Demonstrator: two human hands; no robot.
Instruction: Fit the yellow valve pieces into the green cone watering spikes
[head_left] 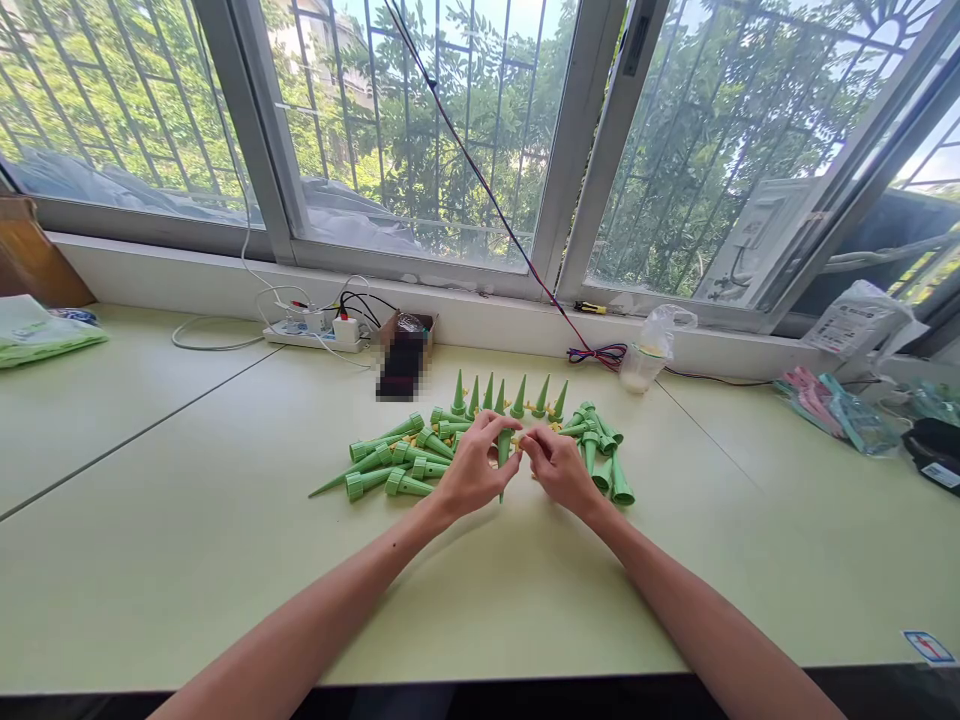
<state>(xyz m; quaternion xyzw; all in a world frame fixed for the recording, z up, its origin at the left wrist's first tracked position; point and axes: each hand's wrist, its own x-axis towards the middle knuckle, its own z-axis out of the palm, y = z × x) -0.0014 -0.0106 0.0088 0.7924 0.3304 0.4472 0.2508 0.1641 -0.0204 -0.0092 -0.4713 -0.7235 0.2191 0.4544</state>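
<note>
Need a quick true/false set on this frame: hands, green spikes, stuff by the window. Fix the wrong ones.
1. The left hand holds a green spike with its tip down. True.
2. The right hand grips a power plug. False: it appears to pinch a small yellow piece.
3. The row of spikes beyond the hands lies flat. False: those spikes stand upright, tips up.
4. A power strip sits on the window side of the table. True.
5. The clear cup is left of the power strip. False: it is to the right.
</note>
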